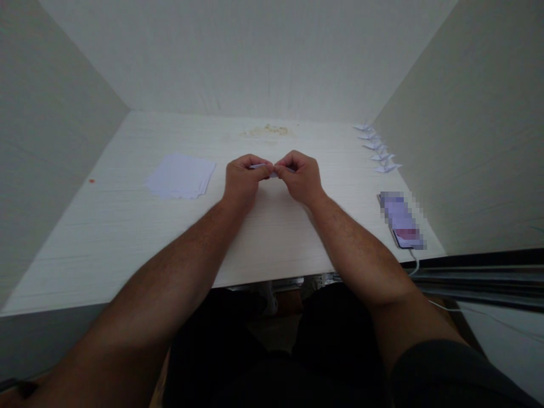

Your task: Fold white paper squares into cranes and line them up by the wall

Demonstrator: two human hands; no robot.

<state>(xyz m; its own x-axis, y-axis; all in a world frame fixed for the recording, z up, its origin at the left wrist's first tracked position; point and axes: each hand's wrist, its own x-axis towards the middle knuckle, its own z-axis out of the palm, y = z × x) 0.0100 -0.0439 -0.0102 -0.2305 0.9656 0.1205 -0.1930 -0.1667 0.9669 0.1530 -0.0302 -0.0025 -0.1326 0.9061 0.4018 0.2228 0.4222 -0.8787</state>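
Note:
Above the middle of the table, a small folded piece of white paper (273,174) is pinched between my two hands. My left hand (245,177) grips its left side with thumb and bent fingers. On the other side my right hand (301,174) pinches it the same way, and the fingertips of both hands almost meet. Most of the paper is hidden behind the fingers, so its folded shape cannot be made out. To the left of my left hand lies a loose stack of white paper sheets (182,176).
Several folded white paper cranes (386,168) stand in a row along the table's right edge. Nearer me lies a phone (400,221) with a white cable (415,262). A yellowish stain (272,130) marks the white table (280,238) by the back wall. Panels enclose three sides.

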